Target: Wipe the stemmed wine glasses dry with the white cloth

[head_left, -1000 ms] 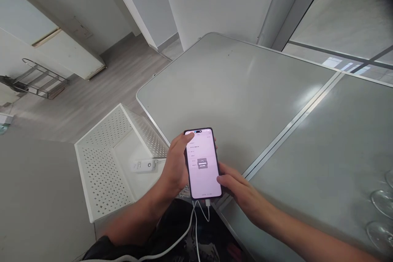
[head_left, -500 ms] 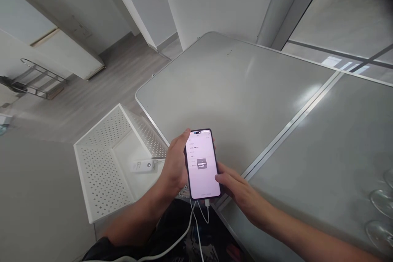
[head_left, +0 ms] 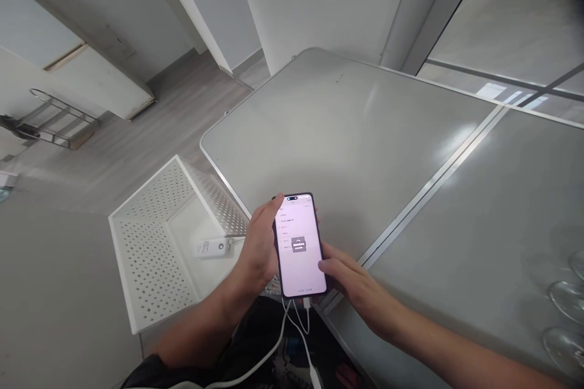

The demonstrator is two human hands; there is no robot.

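The left hand (head_left: pixel 260 240) is closed around the left side of the phone (head_left: pixel 298 270), thumb along the upper left edge, fingertips showing past the right edge. The right hand (head_left: pixel 351 276) grips the lower right side, its thumb on the screen's edge and its fingers curled behind, mostly hidden. The phone sits between the two hands, tilted slightly, screen up and lit, with a small grey box near the middle of the display. Its top end reaches over the near edge of the table (head_left: pixel 356 127); whether its underside touches anything, I cannot tell.

A white plug (head_left: pixel 307 302) is in the bottom of the phone, and white cables (head_left: pixel 278 346) hang below it over the dark clothing.

Beyond the phone, the tabletop runs broadly to a rounded far corner and a metal rim. A metal strip (head_left: pixel 433 185) crosses it diagonally, passing just beside the right hand. Glasses (head_left: pixel 566 301) stand at the far right, well apart from the hand.

Left of the left wrist is a white basket (head_left: pixel 150 264) with perforated walls; a white gadget (head_left: pixel 212 248) lies inside. Wood-look floor (head_left: pixel 155 140) stretches beyond.
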